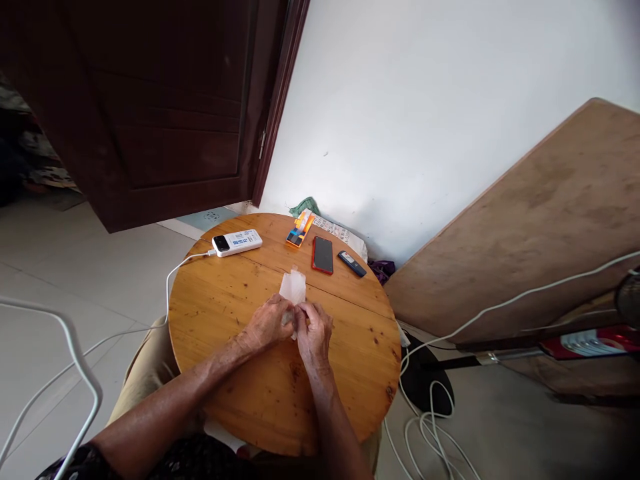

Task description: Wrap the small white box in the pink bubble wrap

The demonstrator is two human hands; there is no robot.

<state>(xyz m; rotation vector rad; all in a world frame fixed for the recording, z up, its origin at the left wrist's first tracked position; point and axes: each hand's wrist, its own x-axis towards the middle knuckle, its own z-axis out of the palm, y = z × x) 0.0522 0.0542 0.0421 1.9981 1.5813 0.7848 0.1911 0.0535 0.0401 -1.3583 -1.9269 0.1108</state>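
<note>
A white, thin, paper-like piece (294, 285) sticks out beyond my fingertips over the middle of the round wooden table (215, 327). My left hand (270, 321) pinches it from the left side, fingers bent. From the right, my right hand (314, 333) pinches the same piece, its fingertips touching those of my left hand. The lower part of the piece is mostly covered by my fingers.
Along the table's far side lie a white power bank (237, 243) with a cable, an orange packet (300, 230), a red-edged phone (323, 255) and a dark small device (352, 264). A wall stands behind; cables (433, 427) coil on the floor at right.
</note>
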